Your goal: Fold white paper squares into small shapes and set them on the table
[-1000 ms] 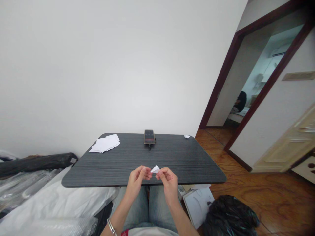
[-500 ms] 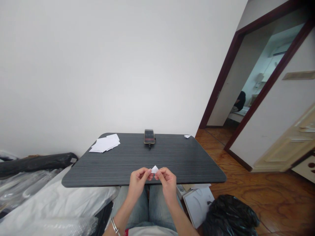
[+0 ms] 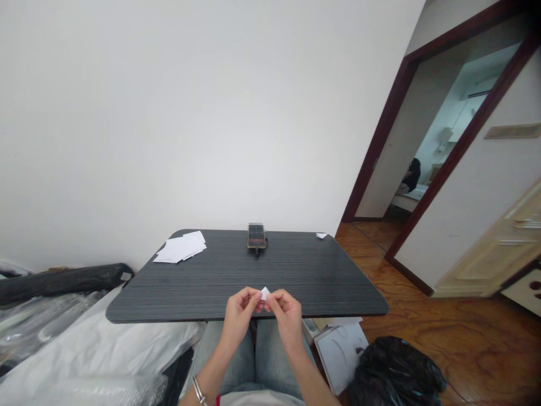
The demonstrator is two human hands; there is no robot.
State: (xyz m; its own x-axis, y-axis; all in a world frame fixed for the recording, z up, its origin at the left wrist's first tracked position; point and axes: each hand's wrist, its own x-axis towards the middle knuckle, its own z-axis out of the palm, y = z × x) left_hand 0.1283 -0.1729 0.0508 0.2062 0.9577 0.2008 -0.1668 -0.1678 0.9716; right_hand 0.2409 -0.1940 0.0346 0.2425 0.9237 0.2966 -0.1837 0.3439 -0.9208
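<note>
A small folded piece of white paper (image 3: 265,292) is pinched between my two hands, its pointed tip facing up, just above the table's front edge. My left hand (image 3: 240,309) grips its left side with thumb and fingers. On the other side, my right hand (image 3: 285,311) pinches it the same way. The fingertips hide the lower part of the paper. A stack of white paper sheets (image 3: 181,247) lies at the table's back left. Another small folded white paper (image 3: 322,235) sits at the back right corner.
On the dark table (image 3: 228,276), a small device on a stand (image 3: 256,235) stands at the back near the wall. Right of my legs are a white paper bag (image 3: 341,355) and a black plastic bag (image 3: 395,372). Plastic-wrapped items (image 3: 101,349) lie to the left. A person (image 3: 411,175) is beyond the doorway.
My hands have drawn slightly closer together, and less of the folded paper shows between the fingertips. The things on the table stay where they were.
</note>
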